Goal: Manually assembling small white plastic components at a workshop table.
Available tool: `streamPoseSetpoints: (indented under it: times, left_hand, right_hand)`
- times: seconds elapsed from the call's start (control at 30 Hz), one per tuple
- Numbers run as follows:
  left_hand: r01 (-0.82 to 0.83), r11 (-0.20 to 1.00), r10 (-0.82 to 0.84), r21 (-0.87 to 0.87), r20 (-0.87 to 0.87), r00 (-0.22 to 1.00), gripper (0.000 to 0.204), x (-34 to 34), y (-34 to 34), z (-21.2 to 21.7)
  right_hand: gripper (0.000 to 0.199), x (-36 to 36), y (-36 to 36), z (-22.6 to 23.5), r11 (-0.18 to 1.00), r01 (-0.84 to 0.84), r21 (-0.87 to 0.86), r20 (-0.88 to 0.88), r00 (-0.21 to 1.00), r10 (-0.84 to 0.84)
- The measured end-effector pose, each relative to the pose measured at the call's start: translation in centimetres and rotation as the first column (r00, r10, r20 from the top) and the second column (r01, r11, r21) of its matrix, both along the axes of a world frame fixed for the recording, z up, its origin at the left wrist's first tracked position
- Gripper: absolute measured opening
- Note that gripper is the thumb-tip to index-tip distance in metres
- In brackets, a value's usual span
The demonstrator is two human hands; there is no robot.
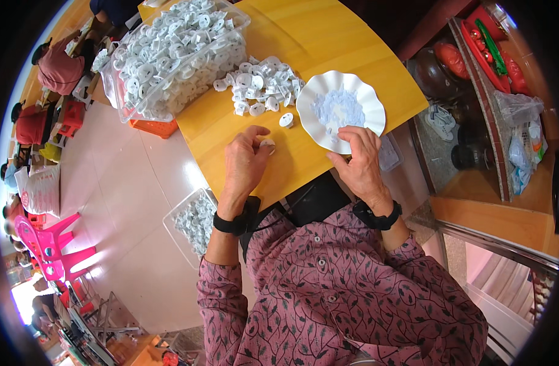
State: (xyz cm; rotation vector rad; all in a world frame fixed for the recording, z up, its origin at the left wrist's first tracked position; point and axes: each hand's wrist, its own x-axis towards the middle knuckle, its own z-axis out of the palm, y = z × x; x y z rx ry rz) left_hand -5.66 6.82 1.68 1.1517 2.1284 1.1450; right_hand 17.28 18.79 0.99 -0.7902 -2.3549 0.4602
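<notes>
- Currently, the left hand (pixel 246 160) pinches a small, round, white plastic piece (pixel 267 145) between thumb and fingertips, above the near edge of the desk.
- The grip of the right hand (pixel 360 163) is spread: thumb and forefinger stand apart at the near rim of a white, round plate with a scalloped edge (pixel 305 110). Whether a small piece is held there cannot be told.
- Small, translucent, pale-blue plastic pieces (pixel 337 107) lie heaped on the plate, a few of them near the right fingertips.
- One loose white plastic part (pixel 286 120) sits on the desk between the left hand and the plate.
- A loose pile of similar white plastic parts (pixel 267 85) lies just left of the plate.
- Beyond the pile, at the far left, a clear, rectangular plastic tub (pixel 244 23) is heaped with the same parts.
- All these items are carried by the yellow wood-grain desk (pixel 365 39).
- Black wristbands (pixel 229 224) encircle both wrists.
- Below the desk, left of the person, a second clear tub (pixel 171 223) of grey-white parts rests on the pale tiled floor (pixel 133 177).
</notes>
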Motion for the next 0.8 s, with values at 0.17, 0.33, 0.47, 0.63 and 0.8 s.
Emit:
streamPoseSetpoints:
  times: [0.17,0.33,0.47,0.63,0.8]
  left_hand:
    - [-0.021,0.999,0.021,0.031,0.0,1.0,0.025,0.1,-0.2,-0.3]
    - [0.0,0.999,0.002,0.041,-0.063,0.998,0.027,0.6,-1.2,-0.6]
    - [-0.018,1.0,0.017,0.017,0.061,0.998,0.029,1.1,-1.9,-0.5]
    - [-0.023,1.0,0.018,0.02,0.253,0.967,0.038,1.4,-2.7,-1.4]
    - [-0.02,0.999,0.017,0.036,0.077,0.997,0.038,2.5,-2.5,-0.1]
  right_hand:
    - [0.037,0.2,-0.3,0.3,0.999,-0.009,0.052,0.028,1.0,0.008]
    - [0.027,0.0,-0.7,0.5,0.993,-0.009,0.115,0.051,0.999,0.003]
    - [0.022,0.0,-0.8,0.4,0.986,-0.025,0.164,0.028,0.999,0.021]
    - [0.019,-0.3,-1.3,1.0,0.988,-0.041,0.151,-0.039,0.998,0.047]
    - [0.014,-0.9,-1.8,0.7,0.996,-0.063,-0.065,-0.215,0.975,0.048]
